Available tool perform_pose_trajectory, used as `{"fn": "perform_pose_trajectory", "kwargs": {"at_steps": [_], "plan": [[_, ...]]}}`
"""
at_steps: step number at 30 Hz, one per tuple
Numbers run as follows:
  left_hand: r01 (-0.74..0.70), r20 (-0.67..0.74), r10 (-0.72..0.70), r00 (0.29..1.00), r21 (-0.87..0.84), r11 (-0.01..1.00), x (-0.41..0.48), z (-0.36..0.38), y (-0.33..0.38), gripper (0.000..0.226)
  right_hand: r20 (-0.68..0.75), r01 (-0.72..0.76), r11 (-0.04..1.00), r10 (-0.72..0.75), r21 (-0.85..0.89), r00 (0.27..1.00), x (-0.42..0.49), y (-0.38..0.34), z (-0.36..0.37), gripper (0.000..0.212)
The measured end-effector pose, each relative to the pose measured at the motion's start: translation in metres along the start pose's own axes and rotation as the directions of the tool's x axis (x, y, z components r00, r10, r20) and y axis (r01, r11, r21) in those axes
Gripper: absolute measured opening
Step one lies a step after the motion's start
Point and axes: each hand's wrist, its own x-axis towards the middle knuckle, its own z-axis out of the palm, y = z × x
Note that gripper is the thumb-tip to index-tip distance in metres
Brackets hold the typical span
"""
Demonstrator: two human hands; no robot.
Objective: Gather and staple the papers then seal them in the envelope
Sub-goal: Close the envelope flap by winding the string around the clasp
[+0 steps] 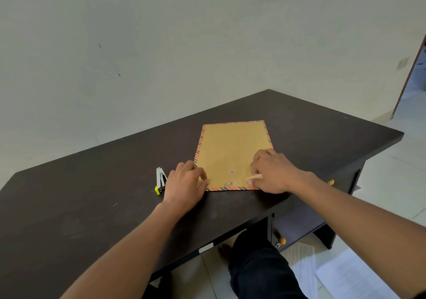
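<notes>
A brown envelope [232, 146] with a red-and-blue striped border lies flat on the dark desk [92, 206], its flap end toward me. Two round closure buttons [232, 171] show near that end. My left hand [186, 183] rests curled on the envelope's near left corner, with the fingertips pressing on the edge. My right hand [272, 172] sits on the near right part and pinches a thin pale strip [254, 177], which looks like the closure string. A small silver stapler [160, 180] with a yellow-green end lies just left of my left hand. No papers show on the desk.
The desk's near edge runs diagonally, with drawers carrying orange knobs [282, 241] below it on the right. White sheets [345, 273] lie on the tiled floor at lower right. My dark-clothed leg [255, 266] is under the desk. A wall stands behind the desk.
</notes>
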Motion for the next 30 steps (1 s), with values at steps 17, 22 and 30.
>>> {"fn": "perform_pose_trajectory", "kwargs": {"at_steps": [17,22,30], "plan": [[-0.025,0.095,0.023,0.995,0.015,1.0,0.01,0.011,0.022,0.064,-0.086,-0.156,0.988,0.157,0.016,0.984,0.034,-0.038,0.001,0.037],[0.046,0.149,-0.062,0.987,0.105,0.993,0.019,0.01,0.024,0.052,0.052,-0.127,0.99,0.124,0.056,0.991,0.033,-0.034,-0.007,0.036],[0.213,0.054,-0.221,0.974,0.128,0.969,0.031,0.007,0.025,0.027,0.187,-0.213,0.868,0.142,0.448,0.972,0.027,-0.058,-0.007,0.041]]}}
